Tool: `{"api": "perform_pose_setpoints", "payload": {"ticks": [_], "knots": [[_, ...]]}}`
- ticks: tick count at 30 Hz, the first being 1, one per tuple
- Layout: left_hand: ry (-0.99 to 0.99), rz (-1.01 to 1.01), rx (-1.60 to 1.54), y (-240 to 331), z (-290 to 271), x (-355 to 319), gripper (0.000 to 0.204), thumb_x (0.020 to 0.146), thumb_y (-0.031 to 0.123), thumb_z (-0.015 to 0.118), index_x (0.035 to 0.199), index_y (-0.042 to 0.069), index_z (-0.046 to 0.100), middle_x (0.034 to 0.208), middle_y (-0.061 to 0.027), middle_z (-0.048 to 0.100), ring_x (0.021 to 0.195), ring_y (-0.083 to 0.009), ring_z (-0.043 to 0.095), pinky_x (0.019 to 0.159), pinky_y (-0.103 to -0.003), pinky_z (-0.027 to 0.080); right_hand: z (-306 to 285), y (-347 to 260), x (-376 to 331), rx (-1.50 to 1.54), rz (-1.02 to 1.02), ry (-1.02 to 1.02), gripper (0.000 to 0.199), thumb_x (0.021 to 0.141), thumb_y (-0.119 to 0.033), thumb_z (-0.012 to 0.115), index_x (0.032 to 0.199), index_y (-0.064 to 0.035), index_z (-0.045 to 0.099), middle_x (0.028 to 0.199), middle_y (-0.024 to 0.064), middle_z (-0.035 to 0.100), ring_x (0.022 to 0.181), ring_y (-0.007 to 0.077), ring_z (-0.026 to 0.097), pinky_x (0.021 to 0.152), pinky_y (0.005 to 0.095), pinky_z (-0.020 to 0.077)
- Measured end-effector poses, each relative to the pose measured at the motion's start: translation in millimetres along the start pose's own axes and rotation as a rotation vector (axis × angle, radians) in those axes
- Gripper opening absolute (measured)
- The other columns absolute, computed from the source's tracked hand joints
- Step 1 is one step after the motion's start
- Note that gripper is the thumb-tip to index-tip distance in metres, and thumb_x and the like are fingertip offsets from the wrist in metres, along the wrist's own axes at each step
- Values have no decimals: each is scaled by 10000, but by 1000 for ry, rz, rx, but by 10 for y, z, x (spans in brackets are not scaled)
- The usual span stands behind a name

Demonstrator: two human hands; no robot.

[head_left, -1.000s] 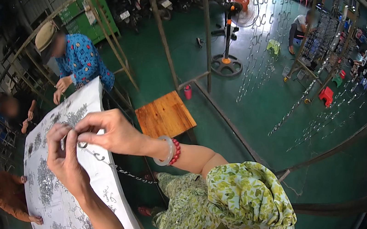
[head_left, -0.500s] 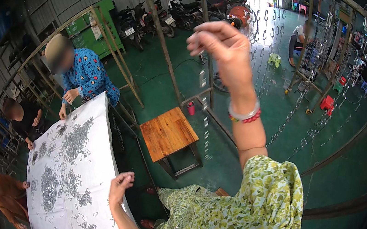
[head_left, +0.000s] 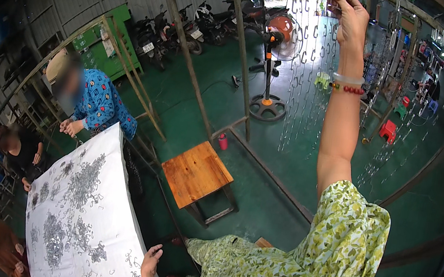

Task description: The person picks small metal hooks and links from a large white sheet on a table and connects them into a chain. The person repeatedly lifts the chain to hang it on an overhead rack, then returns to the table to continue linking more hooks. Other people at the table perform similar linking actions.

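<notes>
My right hand [head_left: 352,15] is raised high at the upper right, its fingers closed at the top of a hanging chain of metal links [head_left: 325,34]. Beside it, several strands of S-shaped metal hooks [head_left: 304,31] hang in a row from above. My left hand [head_left: 151,261] is low, beside the right edge of a white-covered table [head_left: 126,204]. Its fingers are curled together, and what they hold, if anything, is too small to make out. Loose metal hooks [head_left: 84,182] lie in scattered heaps on the white cover.
A wooden stool [head_left: 198,172] stands beside the table, with a pink cup [head_left: 223,141] behind it. A metal frame [head_left: 241,57] rises ahead, near a standing fan [head_left: 269,72]. A co-worker in a blue patterned top [head_left: 106,101] and two others are at the table. Motorbikes [head_left: 191,31] are parked behind.
My right hand has moved up and right, from above the stool to the hanging strands, with the chain. My left hand sits lower in view. The blue-clad co-worker's hands have lifted off the table.
</notes>
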State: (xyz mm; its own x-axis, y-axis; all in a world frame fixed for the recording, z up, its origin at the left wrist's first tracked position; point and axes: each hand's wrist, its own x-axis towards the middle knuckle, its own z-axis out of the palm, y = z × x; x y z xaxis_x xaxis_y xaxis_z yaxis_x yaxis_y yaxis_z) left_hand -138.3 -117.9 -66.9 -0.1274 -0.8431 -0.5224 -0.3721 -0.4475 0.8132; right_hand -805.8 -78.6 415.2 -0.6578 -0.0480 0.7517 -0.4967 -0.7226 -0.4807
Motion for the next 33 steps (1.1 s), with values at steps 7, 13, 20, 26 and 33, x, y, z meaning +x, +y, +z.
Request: {"api": "perform_pose_setpoints", "payload": {"ticks": [7,13,20,26,33], "knots": [[-8,-15,-13,-60,-68,86,329,921,166,653,1244,110,623,1052,-11,617,877,-116,492,731,-254,366,-90,550,885,-74,-218,45,125,824,-68,665,919,-12,722,754,15,675,636,87,581,565,230,451],[-48,-64,-29,-261,-132,235,378,909,201,666,1275,135,602,1148,-8,610,1005,-140,525,831,-265,385,-21,565,1184,-333,-210,102,124,820,-49,653,925,-16,711,785,25,664,690,100,586,618,236,460],[-54,-86,-15,-134,-140,273,396,905,210,668,1287,135,592,1189,-9,601,1047,-152,526,862,-275,393,653,498,322,-355,-417,-42,160,821,-6,634,970,-3,693,870,49,662,770,118,595,681,241,468],[-76,-88,-9,-142,-49,270,406,904,218,668,1293,134,586,1210,-12,594,1072,-159,524,872,-285,400,836,452,-889,-238,-349,-218,198,821,32,617,1008,8,677,944,70,660,840,134,603,735,245,475],[-83,-29,-31,-215,-121,121,417,903,226,667,1300,133,579,1235,-15,587,1100,-168,521,883,-296,408,905,447,-228,-122,-340,134,245,822,75,597,1053,21,659,1029,95,658,920,152,612,797,250,484]]}}
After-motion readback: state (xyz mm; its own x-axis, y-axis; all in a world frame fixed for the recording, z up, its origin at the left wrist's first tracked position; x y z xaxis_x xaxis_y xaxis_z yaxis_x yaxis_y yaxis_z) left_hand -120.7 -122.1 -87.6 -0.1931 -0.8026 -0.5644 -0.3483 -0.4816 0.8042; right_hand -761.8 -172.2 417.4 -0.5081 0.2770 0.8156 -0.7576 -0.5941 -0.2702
